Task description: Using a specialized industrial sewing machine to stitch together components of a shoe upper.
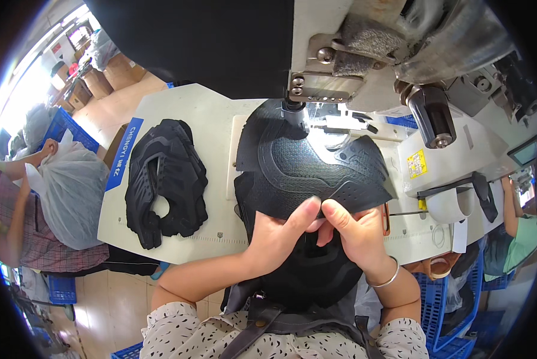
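Note:
A black textured shoe upper (298,179) lies under the head of a sewing machine (340,66), lit by a bright lamp near the needle area. Both my hands grip its near edge, thumbs on top and fingers curled underneath. My left hand (283,233) and my right hand (358,230) nearly meet at the middle of that edge. The fingers below the piece are partly hidden. More black upper pieces (310,278) rest in front of my lap, below my hands. On the left of the table sits a stack of black shoe uppers (167,179).
The pale machine table (220,119) has a ruler strip along its near edge. A dark cylindrical machine part (436,116) juts down on the right. Blue crates (448,305) stand at lower right. At left, a person handles a translucent plastic bag (71,185); another person's arm (509,206) shows far right.

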`<move>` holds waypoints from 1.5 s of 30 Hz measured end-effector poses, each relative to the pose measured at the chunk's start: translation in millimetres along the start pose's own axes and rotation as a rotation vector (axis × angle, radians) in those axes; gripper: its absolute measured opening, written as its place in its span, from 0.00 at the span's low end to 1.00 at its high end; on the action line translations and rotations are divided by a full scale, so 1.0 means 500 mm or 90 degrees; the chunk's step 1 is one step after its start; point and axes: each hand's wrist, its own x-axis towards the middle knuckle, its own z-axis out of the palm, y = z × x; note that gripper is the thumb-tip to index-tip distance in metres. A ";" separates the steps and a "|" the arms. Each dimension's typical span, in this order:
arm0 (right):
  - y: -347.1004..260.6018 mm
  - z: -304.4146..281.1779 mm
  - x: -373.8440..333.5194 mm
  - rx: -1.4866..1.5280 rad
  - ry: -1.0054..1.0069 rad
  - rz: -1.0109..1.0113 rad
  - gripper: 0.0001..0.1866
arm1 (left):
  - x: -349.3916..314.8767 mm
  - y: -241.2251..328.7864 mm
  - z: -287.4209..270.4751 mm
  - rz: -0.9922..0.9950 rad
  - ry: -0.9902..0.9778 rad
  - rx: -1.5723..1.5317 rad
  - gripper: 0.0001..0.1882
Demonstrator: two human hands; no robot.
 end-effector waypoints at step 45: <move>-0.071 -0.125 0.056 -0.215 0.073 -0.214 0.14 | 0.106 0.053 -0.039 -0.136 0.108 0.101 0.09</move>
